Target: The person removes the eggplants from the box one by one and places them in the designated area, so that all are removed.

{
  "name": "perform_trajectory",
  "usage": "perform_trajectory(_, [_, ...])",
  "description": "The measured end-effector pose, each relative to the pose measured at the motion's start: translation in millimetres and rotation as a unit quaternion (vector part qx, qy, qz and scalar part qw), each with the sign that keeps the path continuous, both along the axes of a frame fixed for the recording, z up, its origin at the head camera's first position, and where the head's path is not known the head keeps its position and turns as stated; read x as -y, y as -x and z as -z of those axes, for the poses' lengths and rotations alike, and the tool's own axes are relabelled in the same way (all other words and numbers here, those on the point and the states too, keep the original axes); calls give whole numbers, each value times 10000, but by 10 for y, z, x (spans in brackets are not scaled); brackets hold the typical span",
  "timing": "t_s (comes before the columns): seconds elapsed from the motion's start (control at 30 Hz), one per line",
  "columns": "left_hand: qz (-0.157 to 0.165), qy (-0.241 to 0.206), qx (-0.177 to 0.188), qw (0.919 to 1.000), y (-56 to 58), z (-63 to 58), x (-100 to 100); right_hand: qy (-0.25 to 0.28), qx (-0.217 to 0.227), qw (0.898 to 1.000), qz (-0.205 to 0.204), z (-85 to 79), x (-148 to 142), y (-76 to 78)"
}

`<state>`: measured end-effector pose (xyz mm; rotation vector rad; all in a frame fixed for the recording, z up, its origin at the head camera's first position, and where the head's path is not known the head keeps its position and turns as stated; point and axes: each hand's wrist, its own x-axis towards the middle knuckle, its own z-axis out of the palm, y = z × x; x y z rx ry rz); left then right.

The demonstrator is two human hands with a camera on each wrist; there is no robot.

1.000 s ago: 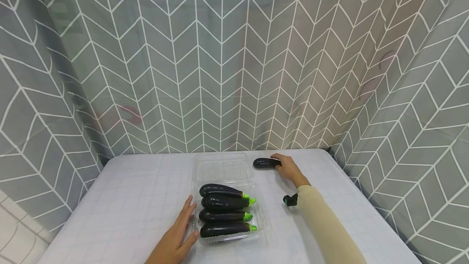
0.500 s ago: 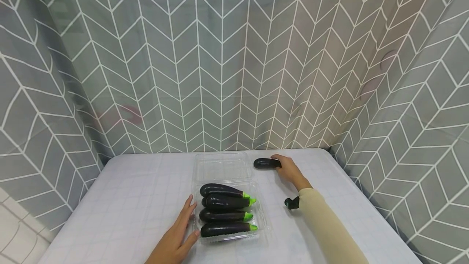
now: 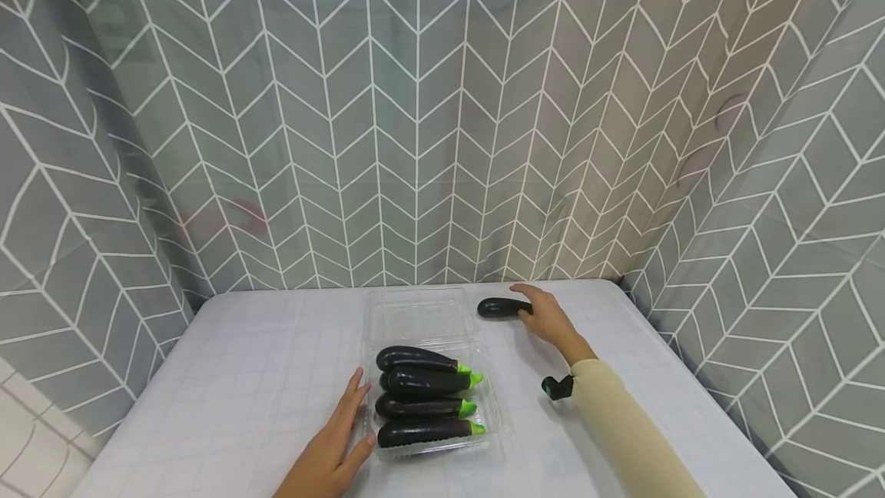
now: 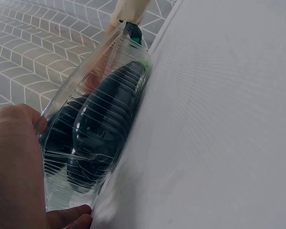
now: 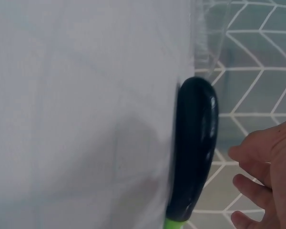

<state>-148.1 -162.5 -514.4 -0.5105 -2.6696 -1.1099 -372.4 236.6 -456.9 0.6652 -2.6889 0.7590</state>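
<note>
Several dark purple eggplants (image 3: 425, 381) with bright green stem ends lie side by side in a clear plastic clamshell box (image 3: 492, 398). My left hand (image 3: 330, 440) rests along the box's left side, thumb and fingers spread; the left wrist view shows them at the ribbed wall (image 4: 115, 102). At the back right, a single eggplant (image 3: 499, 307) lies on the table. Over its right end in the head view is my right hand (image 3: 551, 320). The right wrist view shows a gap between the loosely bent fingers (image 5: 252, 188) and this eggplant, whose green stem points toward the bottom edge.
The box's clear lid (image 3: 419, 316) lies folded back behind it. A white cloth covers the table (image 3: 263, 375). Grey patterned curtains (image 3: 415, 137) stand around the back and sides. A black device (image 3: 558, 387) sits at my right wrist.
My right hand's fingers have come up off the lone eggplant, and the hand and forearm have shifted slightly right. The eggplant, box and left hand stay where they were.
</note>
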Motion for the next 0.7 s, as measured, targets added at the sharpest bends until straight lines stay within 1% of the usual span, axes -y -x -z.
perform_trajectory(0.17, [12, -16, 30, 10000, 15, 19, 7, 292, -376, 9987, -206, -45, 63, -112])
perform_trajectory(0.3, [6, -16, -18, 10000, 11, 39, 10, 372, -620, 9967, -376, -82, 125, -213])
perform_trajectory(0.5, [-18, -4, 11, 10000, 3, 14, 1, 510, -967, 9924, -572, -147, 203, -331])
perform_trajectory(0.7, [-1, 12, 73, 10000, 3, 1, -1, 611, -1143, 9889, -729, -174, 295, -470])
